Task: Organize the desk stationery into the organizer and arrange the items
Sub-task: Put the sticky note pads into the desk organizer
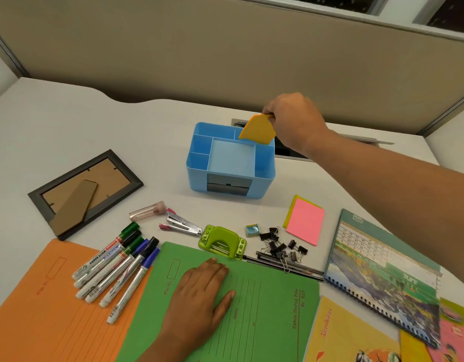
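Observation:
A blue desk organizer with several compartments and a dark drawer front stands mid-desk. My right hand pinches an orange sticky-note pad by its top edge, holding it tilted just above the organizer's back right corner. My left hand rests flat, fingers straight, on a green file folder. Several whiteboard markers lie on the desk to the left of the green folder. A pink and yellow sticky-note stack lies to the right in front of the organizer.
In front of the organizer lie a stapler, a green hole punch, several black binder clips, pens and a clear tube. A picture frame lies face down at left, an orange folder below it, a spiral calendar at right.

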